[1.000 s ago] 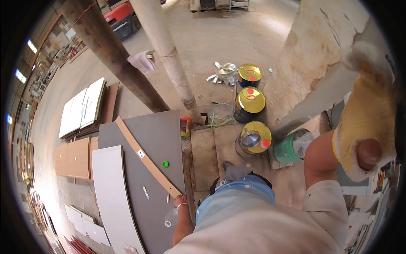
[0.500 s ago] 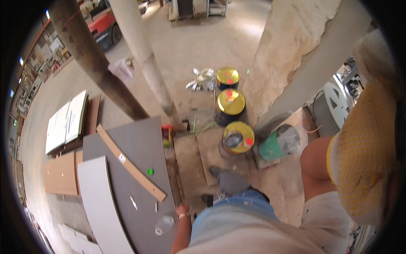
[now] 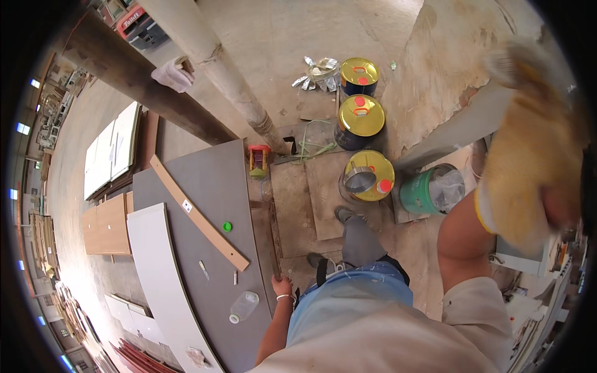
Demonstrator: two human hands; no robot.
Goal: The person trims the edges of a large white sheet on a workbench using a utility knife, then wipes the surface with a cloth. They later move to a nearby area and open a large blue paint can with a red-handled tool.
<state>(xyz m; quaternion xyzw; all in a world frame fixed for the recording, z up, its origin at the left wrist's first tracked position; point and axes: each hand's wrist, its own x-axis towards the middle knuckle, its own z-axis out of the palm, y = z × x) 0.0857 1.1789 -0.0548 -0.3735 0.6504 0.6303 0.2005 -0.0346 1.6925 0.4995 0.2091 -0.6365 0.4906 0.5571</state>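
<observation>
My left hand [image 3: 282, 287] is bare, with a bracelet at the wrist. It is closed on the near edge of a curved grey panel [image 3: 211, 180], by a thin dark strip along that edge. A small clear plastic bottle [image 3: 244, 306] lies on the panel just left of this hand. My right hand [image 3: 535, 168] wears a yellow glove and is raised close to the camera at the right, blurred. Whether it holds anything cannot be told. A curved wooden strip [image 3: 199, 214] and a green cap [image 3: 227, 227] lie further along the panel.
Three yellow-lidded cans [image 3: 360, 118] stand in a row ahead of my feet, with a green bucket [image 3: 429, 189] to their right. A leaning round post [image 3: 211, 56] rises behind the panel. A white curved panel [image 3: 155, 267] lies to the left. Board stacks [image 3: 109, 224] cover the floor beyond.
My gloved right hand has come down and spread wider across the right side, now blurred. The view has shifted slightly. My left hand stays at the panel edge.
</observation>
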